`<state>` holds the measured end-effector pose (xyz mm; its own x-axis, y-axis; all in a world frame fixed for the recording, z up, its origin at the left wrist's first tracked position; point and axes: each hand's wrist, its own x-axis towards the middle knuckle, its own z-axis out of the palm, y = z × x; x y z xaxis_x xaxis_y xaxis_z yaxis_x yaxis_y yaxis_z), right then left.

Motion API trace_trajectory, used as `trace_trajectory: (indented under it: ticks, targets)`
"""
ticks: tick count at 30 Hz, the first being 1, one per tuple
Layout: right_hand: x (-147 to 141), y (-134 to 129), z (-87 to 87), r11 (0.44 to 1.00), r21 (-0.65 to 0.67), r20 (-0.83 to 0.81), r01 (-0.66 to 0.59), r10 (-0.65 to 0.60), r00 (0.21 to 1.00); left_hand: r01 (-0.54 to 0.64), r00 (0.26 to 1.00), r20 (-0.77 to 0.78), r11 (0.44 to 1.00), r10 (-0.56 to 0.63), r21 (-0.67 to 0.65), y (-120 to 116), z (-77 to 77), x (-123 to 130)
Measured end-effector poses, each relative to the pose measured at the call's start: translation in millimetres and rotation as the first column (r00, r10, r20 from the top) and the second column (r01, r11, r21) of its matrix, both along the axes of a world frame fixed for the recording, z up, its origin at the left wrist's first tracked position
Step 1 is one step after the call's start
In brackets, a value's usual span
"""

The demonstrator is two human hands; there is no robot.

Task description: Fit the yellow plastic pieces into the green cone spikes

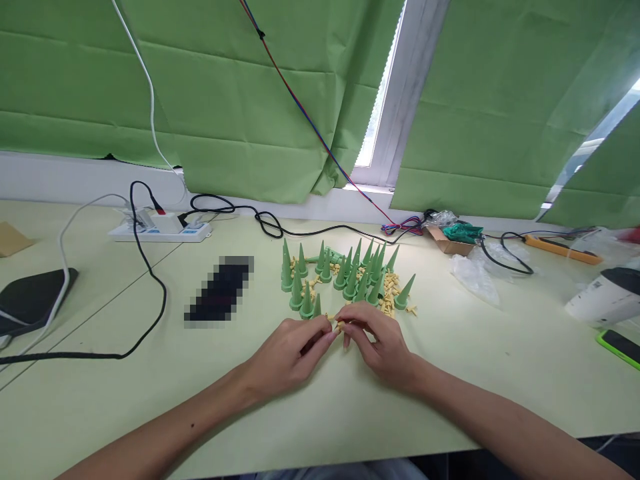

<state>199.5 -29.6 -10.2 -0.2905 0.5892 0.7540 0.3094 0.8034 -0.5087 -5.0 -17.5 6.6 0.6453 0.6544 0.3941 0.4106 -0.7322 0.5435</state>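
Note:
My left hand (297,353) and my right hand (380,343) meet fingertip to fingertip over the table, just in front of a group of green cones. Both pinch a small yellow piece (339,327), which is mostly covered by the fingers. Several pointed green cones (351,279) stand upright on round bases behind the hands. Loose yellow pieces (391,297) lie heaped among and beside them, mostly on the right. One cone (405,293) at the right edge leans slightly to the right.
On the left are a power strip (165,230), a black cable (164,300), a dark device (37,297) and a pixelated dark patch (220,290). At the right are a small cardboard box (450,241), clear plastic bags (477,277), a lidded cup (600,297) and a green-edged phone (620,348).

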Motion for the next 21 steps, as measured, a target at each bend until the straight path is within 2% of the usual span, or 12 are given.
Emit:
trace_trajectory:
  ticks: [12,15,18,21]
  targets:
    - [0.5,-0.9,-2.8,0.998,0.029,0.084,0.053,-0.055,0.995,-0.050,0.999,0.021,0.997,0.049,0.051,-0.7,2.4,0.1]
    - [-0.3,-0.2,-2.9,0.996,0.026,0.076,0.085,-0.087,0.993,-0.143,0.986,0.093,0.988,0.137,0.063,-0.2,1.1,0.2]
    - [-1.6,-0.1,-2.8,0.990,0.019,0.045,0.136,-0.137,0.990,-0.262,0.941,0.233,0.964,0.246,0.044,1.8,1.4,0.9]
    - [-2.7,0.2,-2.0,0.983,-0.013,0.008,0.185,-0.185,0.983,-0.302,0.916,0.276,0.953,0.292,-0.005,4.5,2.5,1.2]
